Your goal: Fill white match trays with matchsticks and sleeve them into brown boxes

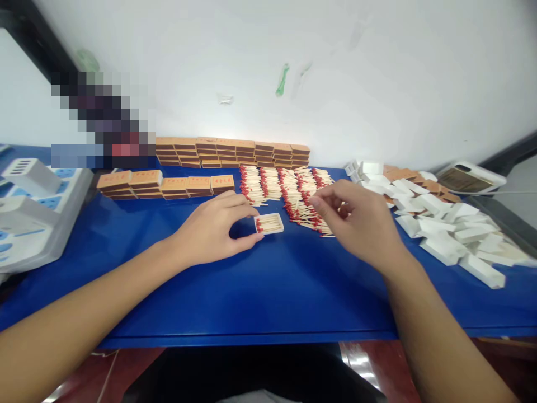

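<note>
A small white tray (pixel 269 223) with several red-tipped matches in it lies on the blue table (pixel 251 291). My left hand (pixel 218 228) grips its left end between thumb and index finger. To the right, my right hand (pixel 356 221) is over the right edge of the loose match piles (pixel 289 190), its thumb and index finger pressed together at the red heads; whatever the fingertips hold is too small to make out. The piles lie in rows behind the tray.
Stacked orange matchboxes (pixel 226 151) line the wall, with a shorter row (pixel 168 184) at left. White empty trays (pixel 444 224) and orange sleeves (pixel 405 174) heap at right, near a phone (pixel 470 176). A power strip (pixel 62 212) stands far left.
</note>
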A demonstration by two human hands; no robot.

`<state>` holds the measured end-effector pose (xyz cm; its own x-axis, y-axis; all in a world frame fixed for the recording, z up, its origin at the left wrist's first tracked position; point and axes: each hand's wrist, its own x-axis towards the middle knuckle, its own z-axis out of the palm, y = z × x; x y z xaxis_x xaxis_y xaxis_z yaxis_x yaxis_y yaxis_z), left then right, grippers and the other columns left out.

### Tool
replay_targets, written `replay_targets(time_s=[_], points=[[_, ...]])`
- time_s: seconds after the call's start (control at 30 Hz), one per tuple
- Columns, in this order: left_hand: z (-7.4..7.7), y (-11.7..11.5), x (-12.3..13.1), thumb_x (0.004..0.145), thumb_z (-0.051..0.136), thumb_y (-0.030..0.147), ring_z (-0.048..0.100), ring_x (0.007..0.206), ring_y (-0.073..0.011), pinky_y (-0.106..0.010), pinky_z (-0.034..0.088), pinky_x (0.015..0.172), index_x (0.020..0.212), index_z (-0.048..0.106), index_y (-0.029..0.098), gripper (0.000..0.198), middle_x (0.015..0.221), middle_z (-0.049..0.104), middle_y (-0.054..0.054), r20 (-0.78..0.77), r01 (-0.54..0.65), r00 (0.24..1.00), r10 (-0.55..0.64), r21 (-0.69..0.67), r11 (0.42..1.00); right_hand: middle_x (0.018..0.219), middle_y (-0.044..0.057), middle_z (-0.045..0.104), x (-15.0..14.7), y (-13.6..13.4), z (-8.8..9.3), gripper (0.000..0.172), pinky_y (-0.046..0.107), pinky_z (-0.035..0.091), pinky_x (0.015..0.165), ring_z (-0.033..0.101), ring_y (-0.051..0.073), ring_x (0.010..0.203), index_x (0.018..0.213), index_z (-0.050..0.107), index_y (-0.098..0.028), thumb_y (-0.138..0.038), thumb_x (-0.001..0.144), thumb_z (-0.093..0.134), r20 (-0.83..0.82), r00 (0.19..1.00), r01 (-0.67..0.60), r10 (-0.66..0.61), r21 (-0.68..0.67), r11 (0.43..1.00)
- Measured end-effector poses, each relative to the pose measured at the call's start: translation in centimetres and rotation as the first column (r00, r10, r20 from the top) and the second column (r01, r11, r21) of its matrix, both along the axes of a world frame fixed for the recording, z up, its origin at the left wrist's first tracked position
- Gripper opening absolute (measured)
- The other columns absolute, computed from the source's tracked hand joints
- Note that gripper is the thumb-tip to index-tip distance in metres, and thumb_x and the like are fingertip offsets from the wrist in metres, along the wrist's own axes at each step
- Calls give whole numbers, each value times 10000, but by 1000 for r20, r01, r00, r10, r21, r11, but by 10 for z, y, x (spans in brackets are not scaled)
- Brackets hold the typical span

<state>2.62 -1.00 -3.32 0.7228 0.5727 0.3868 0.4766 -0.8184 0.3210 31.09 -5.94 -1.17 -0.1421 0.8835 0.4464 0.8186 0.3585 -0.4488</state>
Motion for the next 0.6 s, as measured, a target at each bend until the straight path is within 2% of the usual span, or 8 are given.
replay_targets(time_s=[0.07, 0.13, 0.33, 0.5, 0.6], points=[[-1, 1, 0, 981, 664, 444, 659, 989, -239, -380, 543, 874, 1111, 762, 191, 301, 1048, 735, -79, -52, -1, 999, 0, -22, 1000, 752, 46, 656, 9, 0, 3, 309, 369, 451, 644, 572, 210, 669, 869, 665, -256, -484, 1050, 562, 14, 997, 77, -77, 35, 996], [-2, 1, 0, 985, 657, 442, 662, 999, -241, -381, 546, 878, 1124, 762, 193, 304, 1051, 734, -81, -71, -3, 997, 1, -29, 1000, 711, 34, 645, 14, 1, 3, 315, 360, 436, 625, 559, 197, 628, 853, 673, -252, -483, 1043, 573, 49, 994, 96, -97, 15, 995], [-3, 0, 0, 988, 649, 454, 663, 999, -239, -379, 548, 877, 1116, 761, 194, 310, 1046, 736, -79, -60, -5, 998, 4, -12, 1000, 687, 14, 654, 24, 3, 3, 278, 330, 425, 591, 571, 174, 616, 796, 686, -233, -413, 997, 619, 148, 986, -36, 71, -227, 973], [-3, 0, 0, 999, 632, 456, 659, 1003, -243, -383, 546, 870, 1141, 758, 182, 333, 1067, 732, -86, -86, -4, 996, 3, -14, 1000, 689, 16, 647, 42, -5, 6, 320, 344, 456, 613, 569, 177, 630, 865, 720, -235, -524, 984, 650, 14, 999, 42, -40, -224, 974], [-3, 0, 0, 1001, 631, 454, 662, 1013, -244, -378, 544, 870, 1156, 754, 178, 340, 1074, 731, -87, -95, -6, 995, 5, -8, 1000, 783, 41, 692, 53, -17, 5, 355, 364, 470, 637, 602, 200, 695, 870, 728, -251, -581, 978, 652, -19, 999, 38, -44, -248, 968]])
